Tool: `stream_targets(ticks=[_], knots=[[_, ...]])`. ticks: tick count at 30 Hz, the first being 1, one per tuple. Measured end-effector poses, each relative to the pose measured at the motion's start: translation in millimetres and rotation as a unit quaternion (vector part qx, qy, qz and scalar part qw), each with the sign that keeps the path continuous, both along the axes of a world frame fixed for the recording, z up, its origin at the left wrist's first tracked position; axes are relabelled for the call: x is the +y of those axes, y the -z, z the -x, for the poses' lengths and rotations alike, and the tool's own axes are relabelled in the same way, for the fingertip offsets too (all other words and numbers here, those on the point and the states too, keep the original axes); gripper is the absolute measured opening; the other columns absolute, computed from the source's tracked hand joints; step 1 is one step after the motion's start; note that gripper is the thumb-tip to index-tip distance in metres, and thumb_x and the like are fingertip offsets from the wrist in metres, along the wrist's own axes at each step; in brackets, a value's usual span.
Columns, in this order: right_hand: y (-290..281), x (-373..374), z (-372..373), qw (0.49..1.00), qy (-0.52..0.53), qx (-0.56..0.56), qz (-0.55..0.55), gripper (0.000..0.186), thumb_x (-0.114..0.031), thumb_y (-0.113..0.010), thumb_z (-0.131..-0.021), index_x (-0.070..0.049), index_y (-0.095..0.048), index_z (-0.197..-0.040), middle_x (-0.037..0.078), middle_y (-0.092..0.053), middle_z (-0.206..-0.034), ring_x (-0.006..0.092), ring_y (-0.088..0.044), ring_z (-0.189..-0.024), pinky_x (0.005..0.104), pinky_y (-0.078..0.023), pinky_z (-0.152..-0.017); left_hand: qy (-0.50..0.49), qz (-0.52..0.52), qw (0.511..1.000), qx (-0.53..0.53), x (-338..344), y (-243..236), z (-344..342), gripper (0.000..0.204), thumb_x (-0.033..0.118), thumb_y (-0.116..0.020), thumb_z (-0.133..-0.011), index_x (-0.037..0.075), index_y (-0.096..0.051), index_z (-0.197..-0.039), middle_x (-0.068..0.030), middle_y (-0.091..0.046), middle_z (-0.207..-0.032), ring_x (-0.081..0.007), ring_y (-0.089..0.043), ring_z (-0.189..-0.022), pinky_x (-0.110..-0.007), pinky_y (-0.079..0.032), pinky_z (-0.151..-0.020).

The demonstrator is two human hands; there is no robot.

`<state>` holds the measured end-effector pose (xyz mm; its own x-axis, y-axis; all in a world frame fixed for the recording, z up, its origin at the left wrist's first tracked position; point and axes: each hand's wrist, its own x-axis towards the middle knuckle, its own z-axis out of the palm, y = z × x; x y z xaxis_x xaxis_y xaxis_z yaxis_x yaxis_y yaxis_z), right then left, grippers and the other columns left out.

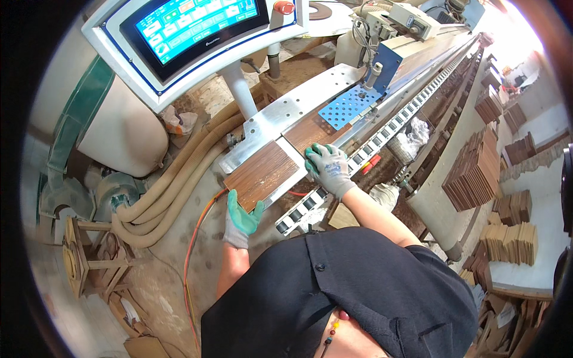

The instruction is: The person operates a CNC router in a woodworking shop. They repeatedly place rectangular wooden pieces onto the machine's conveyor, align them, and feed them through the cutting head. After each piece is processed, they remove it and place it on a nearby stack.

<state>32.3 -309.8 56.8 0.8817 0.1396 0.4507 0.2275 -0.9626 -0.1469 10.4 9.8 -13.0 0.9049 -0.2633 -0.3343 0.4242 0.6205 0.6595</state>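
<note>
My left hand (242,218), in a green-palmed grey glove, holds the lower left corner of a brown wood-grain board (261,172) lying on the machine's metal bed (237,152). A second wood-grain board (301,128) lies end to end beyond it, reaching under a blue perforated plate (345,108). My right hand (327,167), in a matching glove, rests with bent fingers on the near edge of that second board, close to the seam between the two; its fingertips are partly hidden. A narrow roller track (365,154) runs just to the right of my right hand.
A control screen (200,30) stands upper left above thick hoses (164,206). The machine's blue housing (394,62) continues upper right. Stacked boards (471,170) line the right side, with more piles (510,244) below. A wooden stool (89,256) stands at left.
</note>
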Motion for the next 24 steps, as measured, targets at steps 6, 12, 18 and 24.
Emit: stream_targets(ticks=[6,12,18,24], knots=[[-2.5,-0.4,0.1,1.000,-0.003,0.004,0.001,0.025,-0.031,-0.066,-0.091,-0.018,-0.069,-0.111,0.008,-0.065,-0.121,0.0326,-0.060,-0.109,0.0476,-0.047,-0.092,0.041,-0.203,0.961,-0.184,6.3,20.8,-1.6,0.053,0.016,-0.059,-0.100,0.009,-0.037,-0.148,-0.0100,-0.054,-0.140,-0.0239,-0.059,-0.119,-0.038,-0.058,-0.093],[-2.9,-0.4,-1.4,1.000,-0.001,0.001,0.009,0.025,-0.032,-0.066,-0.090,-0.018,-0.069,-0.111,0.008,-0.065,-0.121,0.0313,-0.060,-0.108,0.0470,-0.047,-0.091,0.047,-0.284,0.931,-0.223,4.7,13.7,1.1,0.058,0.010,-0.066,-0.095,0.005,-0.038,-0.145,-0.0094,-0.057,-0.137,-0.0206,-0.059,-0.121,-0.036,-0.055,-0.099],[-3.9,-2.1,-1.5,0.999,0.001,0.053,-0.006,0.030,-0.034,-0.064,-0.092,-0.020,-0.069,-0.118,0.008,-0.065,-0.127,0.0351,-0.059,-0.115,0.0497,-0.048,-0.097,0.032,-0.155,0.978,-0.137,0.9,10.5,1.8,0.062,0.014,-0.072,-0.090,0.002,-0.041,-0.143,-0.0098,-0.061,-0.137,-0.0180,-0.060,-0.123,-0.035,-0.043,-0.110],[-3.6,-1.7,-1.6,0.999,0.002,0.046,-0.002,0.030,-0.034,-0.064,-0.092,-0.020,-0.069,-0.118,0.007,-0.065,-0.126,0.0344,-0.059,-0.115,0.0492,-0.048,-0.096,0.018,-0.142,0.985,-0.096,1.8,4.8,1.9,0.055,0.026,-0.063,-0.098,0.007,-0.042,-0.146,-0.0104,-0.058,-0.138,-0.0242,-0.060,-0.119,-0.038,-0.054,-0.099]])
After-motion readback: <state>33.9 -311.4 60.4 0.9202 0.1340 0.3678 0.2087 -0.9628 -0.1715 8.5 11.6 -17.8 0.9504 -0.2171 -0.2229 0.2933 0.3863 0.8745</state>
